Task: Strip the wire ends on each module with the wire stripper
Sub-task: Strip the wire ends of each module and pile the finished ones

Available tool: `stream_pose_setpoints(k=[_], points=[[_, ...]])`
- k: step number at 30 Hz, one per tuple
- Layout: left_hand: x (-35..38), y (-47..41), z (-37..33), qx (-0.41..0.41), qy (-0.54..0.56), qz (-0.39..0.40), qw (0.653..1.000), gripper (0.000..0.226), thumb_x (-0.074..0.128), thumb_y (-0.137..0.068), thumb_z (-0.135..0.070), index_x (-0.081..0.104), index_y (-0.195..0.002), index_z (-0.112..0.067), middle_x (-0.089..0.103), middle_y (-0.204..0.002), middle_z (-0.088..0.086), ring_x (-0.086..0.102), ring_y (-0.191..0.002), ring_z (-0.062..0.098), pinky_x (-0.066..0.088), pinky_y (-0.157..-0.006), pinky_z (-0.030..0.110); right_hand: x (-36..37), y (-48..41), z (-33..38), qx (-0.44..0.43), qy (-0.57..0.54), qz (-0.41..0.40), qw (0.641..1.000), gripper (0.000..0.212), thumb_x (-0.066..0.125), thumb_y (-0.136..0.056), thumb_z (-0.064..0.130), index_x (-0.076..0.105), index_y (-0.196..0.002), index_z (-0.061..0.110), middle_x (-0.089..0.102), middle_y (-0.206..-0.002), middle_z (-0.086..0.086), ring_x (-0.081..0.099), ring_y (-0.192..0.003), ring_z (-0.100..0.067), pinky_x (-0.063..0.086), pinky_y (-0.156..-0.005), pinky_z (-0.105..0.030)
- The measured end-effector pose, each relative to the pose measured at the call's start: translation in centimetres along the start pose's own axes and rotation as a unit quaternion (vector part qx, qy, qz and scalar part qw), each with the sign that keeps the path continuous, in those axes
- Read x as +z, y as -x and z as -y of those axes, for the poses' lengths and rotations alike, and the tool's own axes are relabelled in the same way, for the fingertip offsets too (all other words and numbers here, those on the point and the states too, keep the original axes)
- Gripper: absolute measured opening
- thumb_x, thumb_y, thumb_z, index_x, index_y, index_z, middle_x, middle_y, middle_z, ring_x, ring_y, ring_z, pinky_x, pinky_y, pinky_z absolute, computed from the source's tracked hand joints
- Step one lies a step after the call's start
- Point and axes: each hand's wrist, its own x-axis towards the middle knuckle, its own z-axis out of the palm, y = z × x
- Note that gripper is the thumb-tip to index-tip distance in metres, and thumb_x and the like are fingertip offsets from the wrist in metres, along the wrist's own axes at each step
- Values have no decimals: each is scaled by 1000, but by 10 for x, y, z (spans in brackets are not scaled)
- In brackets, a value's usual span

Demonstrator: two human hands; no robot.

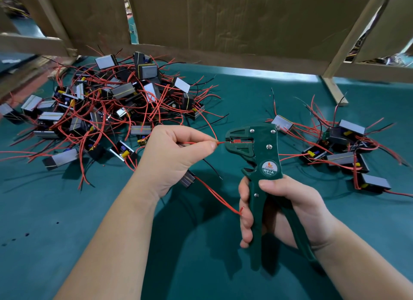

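Note:
My left hand (176, 152) pinches a red wire (196, 142) between thumb and forefinger, with the wire's end inside the jaws of the green wire stripper (257, 148). My right hand (283, 206) grips the stripper's handles and holds it upright. The module (187, 178) that the wire belongs to hangs below my left hand, mostly hidden by it. Another red wire (219, 197) from that module trails toward my right fingers.
A large pile of black modules with red and black wires (107, 103) lies at the left on the green mat (201, 266). A smaller group of modules (342, 148) lies at the right. Cardboard panels and wooden frames (223, 20) stand along the back.

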Motion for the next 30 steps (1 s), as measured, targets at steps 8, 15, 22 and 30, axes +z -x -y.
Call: stream_pose_setpoints(k=[8,15,22,30], points=[[3,-3,2,-104,35,44,993,38,53,-91,-40,76,-72,-17,39,-60,-3,19,-47,7,15,-45,18,10,-9,-2,-30,-20,-176,984,37,70,-67,45,53,-61,13,42,-50,-11,40,-40,-23,42,-42,-30],[1,-12,6,-171,298,19,939,46,38,-101,-35,73,-87,-9,28,-54,-9,24,-39,3,18,-41,16,-4,-7,6,-104,-137,-139,975,34,67,-59,35,66,-78,6,66,-96,-24,62,-63,-35,55,-62,-47],[9,-12,3,-193,395,18,898,58,33,-98,-50,60,-59,-17,23,-51,-8,21,-36,3,16,-37,15,1,-8,-4,28,-168,79,982,73,73,-69,32,52,-137,15,54,-124,-33,63,-71,-35,52,-76,-49],[18,-6,3,-120,340,112,926,67,27,-81,-67,54,-54,-12,9,-59,3,15,-43,11,7,-51,28,-1,-11,-3,-5,-181,63,981,61,75,-66,29,63,-124,14,63,-114,-26,62,-69,-33,53,-73,-48]])
